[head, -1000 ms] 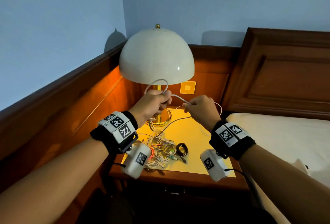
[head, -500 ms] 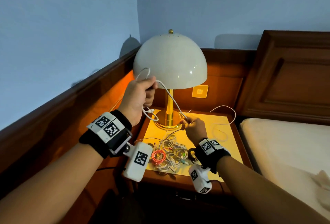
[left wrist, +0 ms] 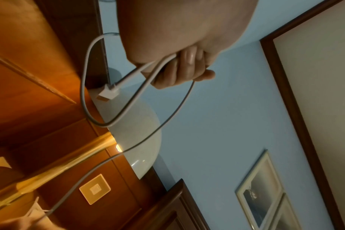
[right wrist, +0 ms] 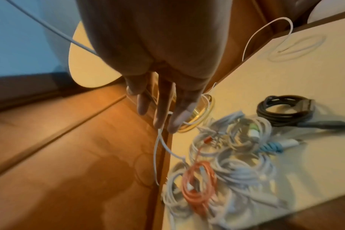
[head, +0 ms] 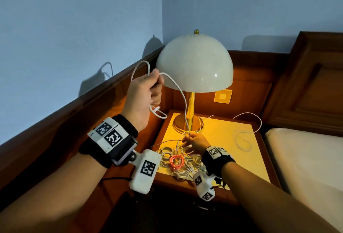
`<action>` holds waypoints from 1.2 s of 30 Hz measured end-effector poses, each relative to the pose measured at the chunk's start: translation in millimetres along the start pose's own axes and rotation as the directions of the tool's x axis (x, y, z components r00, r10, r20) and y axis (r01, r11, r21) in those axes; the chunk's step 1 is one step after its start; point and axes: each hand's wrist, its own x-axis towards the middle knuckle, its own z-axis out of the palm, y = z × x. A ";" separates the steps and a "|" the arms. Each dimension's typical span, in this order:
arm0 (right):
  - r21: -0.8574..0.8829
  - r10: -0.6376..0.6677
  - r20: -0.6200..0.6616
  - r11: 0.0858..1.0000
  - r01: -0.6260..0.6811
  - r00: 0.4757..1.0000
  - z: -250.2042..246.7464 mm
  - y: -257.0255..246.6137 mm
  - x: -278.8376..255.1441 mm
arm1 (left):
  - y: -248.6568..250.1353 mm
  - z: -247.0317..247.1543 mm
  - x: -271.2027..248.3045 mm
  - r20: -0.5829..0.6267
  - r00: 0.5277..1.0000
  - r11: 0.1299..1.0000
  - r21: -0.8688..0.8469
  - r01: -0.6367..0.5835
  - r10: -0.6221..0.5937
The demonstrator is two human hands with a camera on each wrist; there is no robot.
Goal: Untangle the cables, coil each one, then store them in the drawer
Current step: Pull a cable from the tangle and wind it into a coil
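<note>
My left hand (head: 153, 88) is raised beside the lamp shade and grips loops of a white cable (head: 183, 100). The cable's white plug (left wrist: 106, 93) dangles below the fist, whose fingers (left wrist: 183, 68) are curled around the strands. The cable runs down to my right hand (head: 187, 139), low over the nightstand (head: 222, 136), where its fingertips (right wrist: 159, 123) pinch the strand. Just under that hand lies a tangled pile of white cables (head: 185, 167) with an orange cable (right wrist: 199, 186) in it. The drawer front below is in shadow.
A domed white lamp (head: 194, 65) on a brass base stands at the back of the nightstand. A coiled black cable (right wrist: 282, 110) lies beside the pile, and a thin white wire (head: 243, 139) lies at the right. A bed (head: 306, 167) borders the right, wood panelling the left.
My left hand lifted the cable loops up and to the left. My right hand slid down the cable from near the left hand to the pile on the nightstand.
</note>
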 end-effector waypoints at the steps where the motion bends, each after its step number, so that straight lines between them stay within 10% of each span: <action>1: 0.062 -0.014 -0.012 0.998 0.015 1.000 -6.0 -10.0 -4.3 | -0.1 -3.4 0.4 -0.019 1.000 1.000 0.002 0.002 -0.002; 8: 0.284 -0.163 -0.345 0.920 0.269 0.924 -74.5 -72.3 -9.2 | -14.1 -13.0 13.5 -0.187 0.979 0.997 -0.007 0.082 -0.082; 17: -0.105 -0.285 -0.574 0.955 0.276 0.767 -150.4 -79.6 -68.0 | -50.1 16.0 36.7 -0.192 0.973 0.991 -0.016 0.129 -0.130; 25: -0.260 -0.356 -0.570 0.933 0.248 0.740 -197.8 -75.2 -115.4 | -78.8 47.3 43.3 -0.139 0.975 0.984 -0.024 0.174 -0.176; 32: -0.320 -0.322 -0.482 0.931 0.178 0.815 -207.9 -67.9 -124.4 | -90.3 70.0 37.6 -0.129 0.978 0.986 -0.023 0.164 -0.166; 36: -0.331 -0.301 -0.641 0.938 0.100 0.706 -213.6 -42.2 -123.5 | -95.3 70.7 36.0 -0.136 0.977 0.986 -0.015 0.166 -0.166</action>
